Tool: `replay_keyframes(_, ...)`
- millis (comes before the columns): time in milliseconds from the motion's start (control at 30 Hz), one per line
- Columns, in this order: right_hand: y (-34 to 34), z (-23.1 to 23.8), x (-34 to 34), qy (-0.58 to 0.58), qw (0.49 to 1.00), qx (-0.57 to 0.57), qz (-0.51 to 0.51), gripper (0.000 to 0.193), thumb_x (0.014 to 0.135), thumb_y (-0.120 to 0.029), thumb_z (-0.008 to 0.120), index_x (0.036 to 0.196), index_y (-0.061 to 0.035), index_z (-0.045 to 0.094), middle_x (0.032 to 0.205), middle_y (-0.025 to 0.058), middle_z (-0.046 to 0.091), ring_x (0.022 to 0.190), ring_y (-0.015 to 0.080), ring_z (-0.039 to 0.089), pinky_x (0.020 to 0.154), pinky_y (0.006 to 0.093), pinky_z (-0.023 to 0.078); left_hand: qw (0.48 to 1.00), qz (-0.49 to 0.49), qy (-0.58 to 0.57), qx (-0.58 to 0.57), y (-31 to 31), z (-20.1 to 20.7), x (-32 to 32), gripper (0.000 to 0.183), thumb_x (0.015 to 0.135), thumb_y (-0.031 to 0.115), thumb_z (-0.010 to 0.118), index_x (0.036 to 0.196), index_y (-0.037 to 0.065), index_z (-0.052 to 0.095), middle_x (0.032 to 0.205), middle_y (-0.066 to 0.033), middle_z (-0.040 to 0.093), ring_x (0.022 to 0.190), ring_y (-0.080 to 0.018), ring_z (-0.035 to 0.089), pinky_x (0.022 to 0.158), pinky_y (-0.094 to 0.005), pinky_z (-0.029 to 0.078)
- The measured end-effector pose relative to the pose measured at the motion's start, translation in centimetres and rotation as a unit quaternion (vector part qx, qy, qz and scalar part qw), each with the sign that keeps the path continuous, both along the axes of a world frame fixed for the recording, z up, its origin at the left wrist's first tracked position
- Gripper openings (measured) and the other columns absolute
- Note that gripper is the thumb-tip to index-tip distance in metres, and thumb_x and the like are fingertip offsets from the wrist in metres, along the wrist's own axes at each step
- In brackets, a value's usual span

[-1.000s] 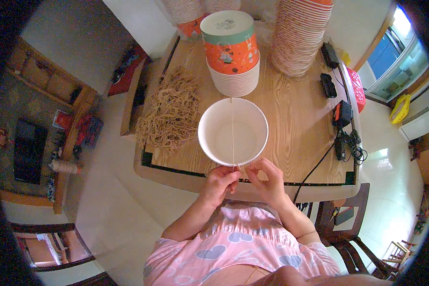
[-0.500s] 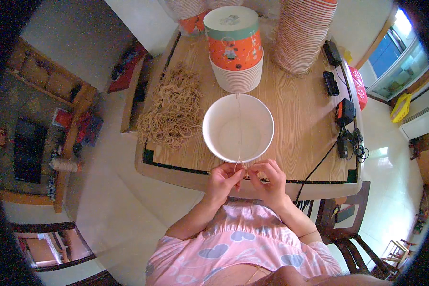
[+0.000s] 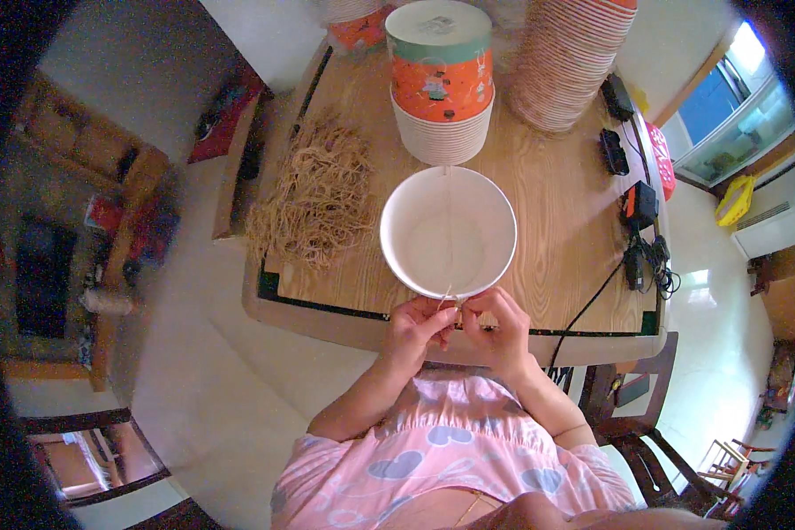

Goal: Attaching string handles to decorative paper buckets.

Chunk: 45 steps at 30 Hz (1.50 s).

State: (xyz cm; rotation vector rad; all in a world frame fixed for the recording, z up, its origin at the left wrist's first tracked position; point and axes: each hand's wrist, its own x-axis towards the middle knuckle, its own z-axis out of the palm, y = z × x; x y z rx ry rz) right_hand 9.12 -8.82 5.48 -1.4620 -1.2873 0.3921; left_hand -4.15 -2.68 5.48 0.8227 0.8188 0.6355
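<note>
A white paper tub (image 3: pixel 404 231) stands mouth-up at the table's near edge. A thin strand of twine (image 3: pixel 450 225) runs across its opening from the far rim to the near rim. At the near rim, my left hand (image 3: pixel 415 328) pinches the twine between thumb and fingers, and a short end sticks up beside the thumb. My right hand (image 3: pixel 502 329) is closed right beside it, its fingertips pinched at the same spot; the twine between the hands is too small to follow. Left of the tub lies a loose heap of tan twine (image 3: pixel 316 199).
Behind the tub stands an upside-down stack of orange and green printed tubs (image 3: pixel 442 93). A taller stack of tubs (image 3: pixel 567 75) rises at the back right. Black adapters (image 3: pixel 638 206) and cables line the wooden table's (image 3: pixel 548 230) right edge. A dark chair (image 3: pixel 636 402) stands at the near right.
The twine loop by my left thumb now shows as a short upright end. Both hands stay pinched at the near rim. The view has shifted slightly.
</note>
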Motion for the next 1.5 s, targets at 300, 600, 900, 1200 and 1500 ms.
replay_keyframes(300, -0.2, -0.3, 0.2, -0.124, 0.99, 0.074, 0.004, 0.018, 0.064, -0.004, 0.065, 0.081, -0.0049, 0.059, 0.082, 0.0085, 0.058, 0.077, 0.0265, 0.056, 0.067, 0.0356, 0.045, 0.999, -0.01, -0.029, -0.034, 0.2, -0.1, -0.3, 0.013, 0.079, 0.013, 0.061, 0.087, 0.003, 0.06, 0.07, -0.0012, 0.058, 0.051, -0.0068, 0.05, 0.044, -0.0193, 0.041)
replay_keyframes(600, -0.7, 0.1, 0.5, -0.152, 0.985, 0.077, 0.015, 0.02, 0.065, -0.006, 0.065, 0.085, -0.0045, 0.06, 0.082, 0.008, 0.058, 0.077, 0.0249, 0.055, 0.073, 0.04, 0.043, 1.0, -0.016, -0.015, -0.014, 0.0, -0.1, 0.0, 0.011, 0.079, 0.013, 0.062, 0.083, 0.003, 0.061, 0.068, -0.0006, 0.058, 0.05, -0.0064, 0.049, 0.043, -0.0197, 0.041)
replay_keyframes(900, -0.8, 0.4, 0.6, -0.137, 0.985, 0.102, -0.004, 0.018, 0.066, -0.004, 0.064, 0.083, -0.0046, 0.061, 0.079, 0.0075, 0.058, 0.074, 0.0234, 0.056, 0.076, 0.0414, 0.043, 1.0, -0.004, -0.008, -0.015, 0.1, 0.3, 0.3, 0.012, 0.079, 0.015, 0.062, 0.08, 0.003, 0.06, 0.065, 0.0001, 0.056, 0.049, -0.0062, 0.048, 0.043, -0.0196, 0.04)
replay_keyframes(1200, -0.8, -0.4, 0.6, -0.146, 0.984, 0.1, 0.01, 0.021, 0.062, -0.006, 0.066, 0.082, -0.0057, 0.06, 0.081, 0.0073, 0.057, 0.076, 0.0235, 0.056, 0.077, 0.0425, 0.043, 1.0, -0.016, -0.008, -0.012, 0.0, 0.1, 0.3, 0.011, 0.079, 0.015, 0.062, 0.081, 0.004, 0.061, 0.066, -0.0001, 0.057, 0.049, -0.0063, 0.049, 0.044, -0.0188, 0.04)
replay_keyframes(1500, -0.9, -0.2, 0.9, -0.167, 0.981, 0.091, 0.024, 0.024, 0.063, -0.01, 0.065, 0.087, -0.0076, 0.062, 0.081, 0.0067, 0.057, 0.076, 0.0216, 0.056, 0.079, 0.0445, 0.041, 0.999, -0.024, -0.003, -0.027, 0.3, 0.2, 0.2, 0.012, 0.079, 0.016, 0.063, 0.08, 0.004, 0.062, 0.066, -0.0002, 0.058, 0.049, -0.0054, 0.049, 0.044, -0.0184, 0.04)
